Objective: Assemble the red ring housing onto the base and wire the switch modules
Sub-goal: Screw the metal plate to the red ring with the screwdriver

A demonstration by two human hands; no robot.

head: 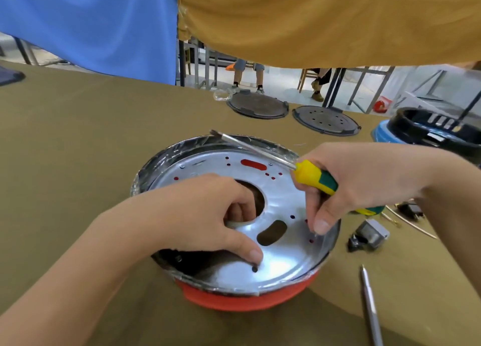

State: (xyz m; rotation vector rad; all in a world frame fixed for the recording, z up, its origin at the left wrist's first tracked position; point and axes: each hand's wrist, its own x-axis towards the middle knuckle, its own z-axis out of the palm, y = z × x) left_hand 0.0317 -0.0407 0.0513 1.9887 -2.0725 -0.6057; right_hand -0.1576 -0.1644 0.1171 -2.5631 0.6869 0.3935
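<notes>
Here the red ring [244, 297] sits on the table [78, 142] under a shiny metal plate [283, 257]. The left hand [208, 215] hooks its fingers into the plate's middle hole, thumb pressed on the metal. The right hand [364, 181] grips a yellow-and-green screwdriver [316, 177], forefinger pointing down at the plate's edge.

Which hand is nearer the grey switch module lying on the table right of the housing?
Right. The right hand, gripping the yellow-green screwdriver, sits just up-left of the switch module. The left hand is across the metal plate, fingers in its centre hole.
</notes>
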